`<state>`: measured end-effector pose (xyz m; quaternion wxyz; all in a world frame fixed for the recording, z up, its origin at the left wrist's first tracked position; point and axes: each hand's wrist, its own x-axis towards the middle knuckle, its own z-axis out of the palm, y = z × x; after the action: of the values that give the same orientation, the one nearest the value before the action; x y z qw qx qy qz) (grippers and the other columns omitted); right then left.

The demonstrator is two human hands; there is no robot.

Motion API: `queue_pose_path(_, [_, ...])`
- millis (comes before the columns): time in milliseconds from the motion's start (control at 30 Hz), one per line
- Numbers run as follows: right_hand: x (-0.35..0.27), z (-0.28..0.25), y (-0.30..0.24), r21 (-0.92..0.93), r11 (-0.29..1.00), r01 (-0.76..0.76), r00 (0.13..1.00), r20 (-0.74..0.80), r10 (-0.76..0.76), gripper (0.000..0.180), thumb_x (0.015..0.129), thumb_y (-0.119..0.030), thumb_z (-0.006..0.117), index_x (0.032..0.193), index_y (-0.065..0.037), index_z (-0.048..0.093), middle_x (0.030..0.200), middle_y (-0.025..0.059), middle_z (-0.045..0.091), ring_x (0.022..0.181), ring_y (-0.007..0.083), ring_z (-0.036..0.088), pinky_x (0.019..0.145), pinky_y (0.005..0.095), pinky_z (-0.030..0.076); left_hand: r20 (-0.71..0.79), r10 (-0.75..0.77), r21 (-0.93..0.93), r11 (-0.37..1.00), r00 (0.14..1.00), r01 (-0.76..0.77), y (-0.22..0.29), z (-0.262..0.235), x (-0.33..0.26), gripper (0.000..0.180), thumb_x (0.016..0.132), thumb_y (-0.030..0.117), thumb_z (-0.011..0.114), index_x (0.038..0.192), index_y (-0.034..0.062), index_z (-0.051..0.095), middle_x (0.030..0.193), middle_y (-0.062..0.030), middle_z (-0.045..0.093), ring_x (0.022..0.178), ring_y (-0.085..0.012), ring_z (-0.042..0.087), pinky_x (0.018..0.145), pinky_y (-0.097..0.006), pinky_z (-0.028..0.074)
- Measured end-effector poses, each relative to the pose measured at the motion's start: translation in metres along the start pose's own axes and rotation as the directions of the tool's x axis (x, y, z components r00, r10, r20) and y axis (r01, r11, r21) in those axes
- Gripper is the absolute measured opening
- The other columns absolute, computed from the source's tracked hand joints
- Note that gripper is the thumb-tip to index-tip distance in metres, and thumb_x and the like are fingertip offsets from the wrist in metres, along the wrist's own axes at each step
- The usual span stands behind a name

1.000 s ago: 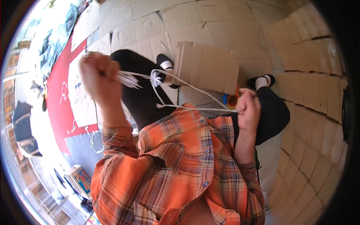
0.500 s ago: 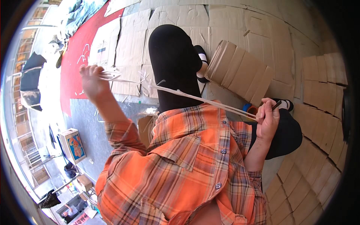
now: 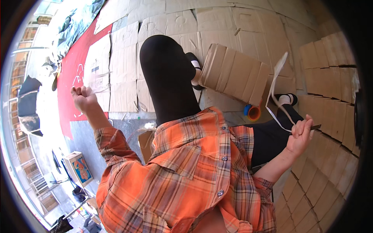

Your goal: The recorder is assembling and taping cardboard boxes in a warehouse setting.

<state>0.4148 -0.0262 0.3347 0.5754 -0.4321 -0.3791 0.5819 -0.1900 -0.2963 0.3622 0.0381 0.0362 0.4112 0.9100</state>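
Note:
My right hand (image 3: 301,136) is closed around a long white plastic strip (image 3: 274,87). The strip loops up in front of the hand, its broad loose end in the air. A short dark flat tool (image 3: 316,127), its kind not clear, juts from the same fist. Far to the left, my left hand (image 3: 83,100) is raised with its fingers curled. Thin pale strands (image 3: 100,82), smeared by motion, trail from it. A cardboard box (image 3: 233,73) lies in front of me, beside my foot.
Flattened cardboard (image 3: 171,23) covers the floor ahead. Stacked cardboard boxes (image 3: 326,112) stand along the right. Orange and blue tape rolls (image 3: 254,113) lie beside the box. At left are a red floor area (image 3: 72,70) with white scraps and a picture box (image 3: 79,169).
The white strip stretched between my hands has come apart. My right hand has moved right and slightly down with its strip; my left hand has moved left and slightly down.

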Motion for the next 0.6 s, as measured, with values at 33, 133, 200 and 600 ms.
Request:
queue_pose_path(33, [0.0, 0.004, -0.001, 0.001, 1.0, 0.021, 0.999, 0.04, -0.021, 0.024, 0.098, -0.021, 0.049, 0.101, 0.0, 0.059, 0.057, -0.0048, 0.033, 0.047, 0.002, 0.026, 0.041, 0.0177, 0.021, -0.044, -0.036, 0.128, 0.991, 0.998, 0.042, -0.002, 0.023, -0.023, 0.011, 0.096, 0.017, 0.048, 0.092, 0.0074, 0.053, 0.062, 0.0037, 0.033, 0.05, -0.008, 0.032, 0.04, -0.023, 0.022])
queue_pose_path(133, [0.004, 0.027, 0.009, -0.159, 0.987, 0.002, 0.998, 0.067, 0.009, 0.023, 0.097, -0.019, 0.05, 0.105, 0.001, 0.059, 0.058, -0.0033, 0.036, 0.048, 0.0023, 0.027, 0.042, 0.017, 0.021, 0.248, -0.154, 0.587, 0.809, 0.956, -0.022, 0.003, 0.035, -0.077, 0.03, 0.096, 0.013, 0.047, 0.124, 0.0019, 0.047, 0.067, 0.0035, 0.036, 0.053, -0.0049, 0.033, 0.042, -0.019, 0.024])
queue_pose_path(200, [0.009, 0.028, 0.017, -0.203, 0.979, 0.003, 0.993, 0.12, 0.022, 0.024, 0.097, -0.018, 0.05, 0.107, 0.002, 0.058, 0.06, -0.0021, 0.039, 0.049, 0.0025, 0.028, 0.043, 0.0169, 0.021, 0.156, -0.348, 0.725, 0.676, 0.925, 0.132, 0.016, 0.04, -0.104, 0.031, 0.097, 0.016, 0.046, 0.125, 0.0029, 0.048, 0.067, 0.005, 0.039, 0.051, -0.0024, 0.031, 0.041, -0.018, 0.023])
queue_pose_path(600, [0.009, 0.032, 0.035, -0.309, 0.949, -0.062, 0.957, 0.252, 0.145, 0.021, 0.095, -0.014, 0.053, 0.111, -0.001, 0.061, 0.07, -0.0039, 0.045, 0.057, 0.0011, 0.035, 0.046, 0.0142, 0.024, 0.023, -0.664, 0.982, -0.124, 0.747, -0.14, -0.065, -0.287, -0.232, 0.027, 0.087, 0.021, 0.052, 0.102, -0.0007, 0.06, 0.094, -0.022, 0.062, 0.091, -0.0382, 0.06, 0.076, -0.043, 0.048])
